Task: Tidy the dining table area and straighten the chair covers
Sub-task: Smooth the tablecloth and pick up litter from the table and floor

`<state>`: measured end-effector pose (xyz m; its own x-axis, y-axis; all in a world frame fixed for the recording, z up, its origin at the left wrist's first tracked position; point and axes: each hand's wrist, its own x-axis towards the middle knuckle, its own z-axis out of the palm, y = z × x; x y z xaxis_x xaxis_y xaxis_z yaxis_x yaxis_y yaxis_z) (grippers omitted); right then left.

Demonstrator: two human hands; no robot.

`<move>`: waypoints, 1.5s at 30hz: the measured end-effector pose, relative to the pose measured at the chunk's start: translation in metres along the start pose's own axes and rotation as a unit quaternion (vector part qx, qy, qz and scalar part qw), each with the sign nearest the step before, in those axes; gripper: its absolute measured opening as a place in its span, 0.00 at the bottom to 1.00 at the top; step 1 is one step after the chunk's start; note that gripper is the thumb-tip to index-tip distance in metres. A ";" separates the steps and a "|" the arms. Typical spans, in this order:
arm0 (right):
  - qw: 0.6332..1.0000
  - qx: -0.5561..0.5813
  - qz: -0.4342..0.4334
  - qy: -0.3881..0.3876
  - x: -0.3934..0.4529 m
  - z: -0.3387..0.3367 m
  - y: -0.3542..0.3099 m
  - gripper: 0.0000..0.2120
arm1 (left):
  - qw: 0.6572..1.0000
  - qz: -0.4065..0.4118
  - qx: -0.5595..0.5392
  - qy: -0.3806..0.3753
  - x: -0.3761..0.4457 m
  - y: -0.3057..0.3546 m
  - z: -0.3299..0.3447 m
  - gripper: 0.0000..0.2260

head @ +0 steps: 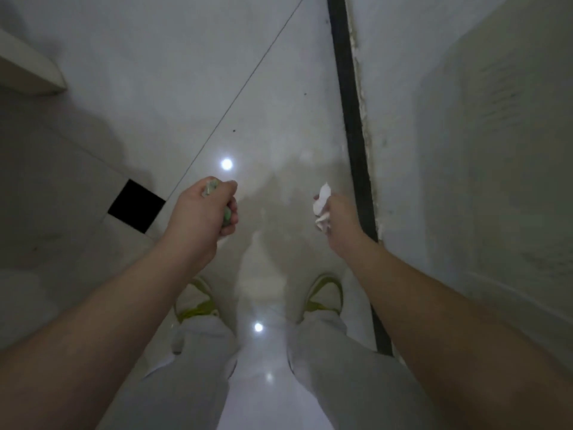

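Crumpled white paper is gripped in the curled fingers of the right hand, protruding from its inner side. A green-and-white wad is enclosed by the tightly curled left hand. Two hands and two scraps are seen, held apart above the tiled floor and two yellow-trimmed shoes.

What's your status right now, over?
Left hand grips crumpled green-and-white wrapper. Right hand grips crumpled white paper. Standing on glossy white tiled floor; nothing ahead in the way.
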<state>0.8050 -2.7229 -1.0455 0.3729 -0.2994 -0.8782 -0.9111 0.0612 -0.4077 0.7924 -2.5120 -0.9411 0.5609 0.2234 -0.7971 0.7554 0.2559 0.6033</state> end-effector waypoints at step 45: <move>0.867 0.108 -0.083 -0.480 -0.760 -0.070 -0.205 0.05 | 0.841 0.232 -0.489 0.004 -0.663 0.258 -0.179 0.13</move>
<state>0.6959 -2.5745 -0.2771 0.5641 0.6030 -0.5640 -0.8155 0.3001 -0.4948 0.5548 -2.4261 -0.2518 0.7137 0.5175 -0.4720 -0.1857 0.7895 0.5849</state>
